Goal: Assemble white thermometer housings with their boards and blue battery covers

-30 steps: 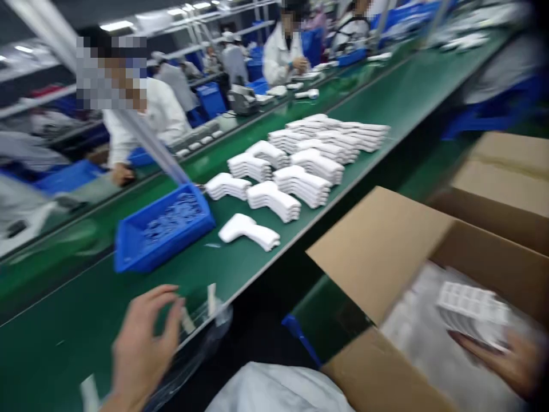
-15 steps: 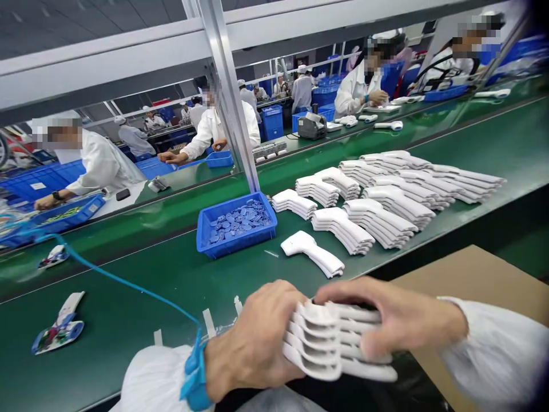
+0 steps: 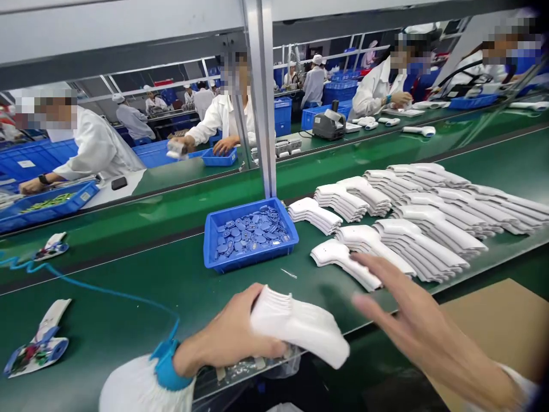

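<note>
My left hand (image 3: 231, 326) grips a nested stack of white plastic housing shells (image 3: 300, 323), held over the bench's front edge with the handles pointing right. A blue strap with a coiled cord circles that wrist. My right hand (image 3: 412, 315) is off the stack, fingers spread, thumb apart, slightly blurred. Its fingertips are near a small pile of white shells (image 3: 343, 263) on the green bench; whether they touch it I cannot tell. Behind that pile lie several more nested stacks of shells (image 3: 420, 243).
A blue bin (image 3: 208, 240) of small blue oval parts stands by the metal post (image 3: 266, 114). Circuit-board assemblies (image 3: 38, 349) lie at left. A cardboard sheet (image 3: 501, 326) is at lower right. Co-workers in white (image 3: 96, 137) sit across the line.
My right hand has let go of the shell stack and moved right. My left hand has turned the stack so its smooth outer side faces up. The view has shifted.
</note>
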Tool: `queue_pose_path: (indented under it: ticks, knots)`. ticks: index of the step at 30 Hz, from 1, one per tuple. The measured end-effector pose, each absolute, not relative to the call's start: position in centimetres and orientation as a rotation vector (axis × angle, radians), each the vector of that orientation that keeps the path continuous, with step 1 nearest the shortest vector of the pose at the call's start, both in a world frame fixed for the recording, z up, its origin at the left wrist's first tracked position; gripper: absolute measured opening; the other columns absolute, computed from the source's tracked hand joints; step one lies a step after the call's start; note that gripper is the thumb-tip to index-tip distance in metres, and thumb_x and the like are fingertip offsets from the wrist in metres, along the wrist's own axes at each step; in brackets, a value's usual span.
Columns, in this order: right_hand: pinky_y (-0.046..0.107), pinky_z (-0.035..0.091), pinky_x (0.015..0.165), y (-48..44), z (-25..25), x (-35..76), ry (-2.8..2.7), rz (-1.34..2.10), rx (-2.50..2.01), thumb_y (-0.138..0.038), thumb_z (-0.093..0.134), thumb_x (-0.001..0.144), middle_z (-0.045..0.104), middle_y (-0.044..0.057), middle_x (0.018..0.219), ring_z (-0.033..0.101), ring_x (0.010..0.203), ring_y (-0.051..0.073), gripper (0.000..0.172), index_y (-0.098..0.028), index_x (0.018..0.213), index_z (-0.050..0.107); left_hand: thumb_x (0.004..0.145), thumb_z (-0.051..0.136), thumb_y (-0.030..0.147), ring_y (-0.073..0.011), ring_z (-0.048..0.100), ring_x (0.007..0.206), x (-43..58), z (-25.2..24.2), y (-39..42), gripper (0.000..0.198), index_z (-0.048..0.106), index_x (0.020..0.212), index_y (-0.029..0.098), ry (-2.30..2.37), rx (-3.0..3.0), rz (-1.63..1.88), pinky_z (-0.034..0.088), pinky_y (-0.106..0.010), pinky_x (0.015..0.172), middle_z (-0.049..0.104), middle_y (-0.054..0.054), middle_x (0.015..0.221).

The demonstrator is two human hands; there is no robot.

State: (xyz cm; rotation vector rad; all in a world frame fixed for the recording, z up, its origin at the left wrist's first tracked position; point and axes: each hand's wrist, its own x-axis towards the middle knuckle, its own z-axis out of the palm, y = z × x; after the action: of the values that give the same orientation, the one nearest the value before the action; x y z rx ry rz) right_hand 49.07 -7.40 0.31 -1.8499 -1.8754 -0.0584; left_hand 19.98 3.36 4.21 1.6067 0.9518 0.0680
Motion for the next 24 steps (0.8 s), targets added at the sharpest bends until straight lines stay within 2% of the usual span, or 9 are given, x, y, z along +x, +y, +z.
queue_pose_path:
  ticks: [1, 3, 6, 8, 11, 13, 16, 20, 24]
  knots:
    - [0.038, 0.051, 0.104, -8.4, 0.8, 48.3, -1.964, -0.040, -1.794, -0.055, 0.053, 0.096, 0.052, 0.010, 0.150, 0.053, 0.133, 0.027, 0.071, -0.024, 0.156, 0.033, 0.063, 0.087, 0.036, -0.0234, 0.064, 0.091, 21.3, 4.4, 4.3, 0.067, 0.057, 0.121, 0.021, 0.926, 1.603, 0.029, 0.049, -0.029, 0.071, 0.069, -0.004, 0.109]
    - [0.040, 0.055, 0.097, -9.4, 0.7, 46.7, -2.037, -0.143, -1.783, -0.055, 0.055, 0.094, 0.057, 0.010, 0.145, 0.058, 0.128, 0.029, 0.072, -0.024, 0.155, 0.034, 0.065, 0.087, 0.044, -0.0243, 0.065, 0.089, 24.3, 4.4, 6.0, 0.068, 0.060, 0.122, 0.020, 0.839, 1.589, -0.046, 0.051, -0.031, 0.070, 0.070, -0.005, 0.108]
    - [0.036, 0.058, 0.070, -8.8, -1.6, 45.4, -1.893, -0.333, -2.014, -0.039, 0.048, 0.097, 0.070, 0.012, 0.120, 0.071, 0.101, 0.027, 0.048, -0.020, 0.140, 0.046, 0.074, 0.078, 0.059, -0.0295, 0.066, 0.100, 28.5, 3.8, 7.4, 0.064, 0.063, 0.120, 0.018, 0.739, 1.710, -0.081, 0.053, -0.038, 0.080, 0.070, -0.009, 0.115]
    - [0.033, 0.053, 0.057, -7.8, -3.4, 45.7, -1.821, -0.344, -2.166, -0.035, 0.047, 0.095, 0.072, 0.010, 0.104, 0.072, 0.089, 0.025, 0.035, -0.019, 0.127, 0.051, 0.080, 0.073, 0.059, -0.0339, 0.063, 0.110, 30.1, 3.1, 7.5, 0.063, 0.061, 0.125, 0.017, 0.757, 1.929, -0.002, 0.051, -0.046, 0.092, 0.067, -0.013, 0.124]
    - [0.032, 0.053, 0.060, -6.8, -4.7, 46.5, -1.849, -0.276, -2.254, -0.032, 0.054, 0.091, 0.071, 0.008, 0.102, 0.071, 0.093, 0.025, 0.034, -0.019, 0.123, 0.051, 0.088, 0.070, 0.046, -0.0337, 0.060, 0.116, 30.1, 1.8, 6.7, 0.048, 0.060, 0.126, 0.018, 0.778, 2.144, 0.201, 0.046, -0.052, 0.102, 0.065, -0.013, 0.126]
    - [0.032, 0.053, 0.065, -6.2, -4.4, 46.5, -1.848, -0.215, -2.302, -0.030, 0.059, 0.090, 0.071, 0.007, 0.106, 0.070, 0.096, 0.024, 0.040, -0.020, 0.127, 0.048, 0.091, 0.069, 0.039, -0.0303, 0.060, 0.115, 29.2, 1.1, 6.2, 0.037, 0.062, 0.121, 0.019, 0.811, 2.142, 0.333, 0.045, -0.050, 0.103, 0.066, -0.010, 0.123]
    - [0.033, 0.048, 0.059, -5.1, -3.1, 45.9, -1.836, -0.047, -2.449, -0.027, 0.064, 0.089, 0.072, 0.005, 0.107, 0.072, 0.089, 0.024, 0.045, -0.021, 0.130, 0.047, 0.091, 0.070, 0.034, -0.0284, 0.058, 0.118, 27.7, 0.4, 5.9, 0.034, 0.062, 0.121, 0.020, 0.887, 2.080, 0.443, 0.046, -0.048, 0.104, 0.065, -0.008, 0.127]
    - [0.032, 0.034, 0.051, -4.7, -2.0, 45.9, -1.915, 0.143, -2.634, -0.019, 0.068, 0.081, 0.073, 0.006, 0.089, 0.072, 0.075, 0.029, 0.048, -0.016, 0.125, 0.051, 0.093, 0.067, 0.030, -0.0262, 0.058, 0.121, 27.1, 0.8, 6.0, 0.032, 0.061, 0.122, 0.018, 0.901, 2.009, 0.471, 0.047, -0.042, 0.105, 0.064, -0.008, 0.129]
    - [0.030, 0.030, 0.051, -6.6, -2.9, 46.6, -2.001, -0.014, -2.476, -0.015, 0.067, 0.074, 0.070, 0.004, 0.076, 0.071, 0.065, 0.028, 0.047, -0.015, 0.118, 0.052, 0.100, 0.050, 0.020, -0.0214, 0.060, 0.117, 30.0, 1.4, 6.9, 0.024, 0.061, 0.121, 0.017, 0.793, 2.108, 0.516, 0.048, -0.035, 0.105, 0.066, -0.007, 0.124]
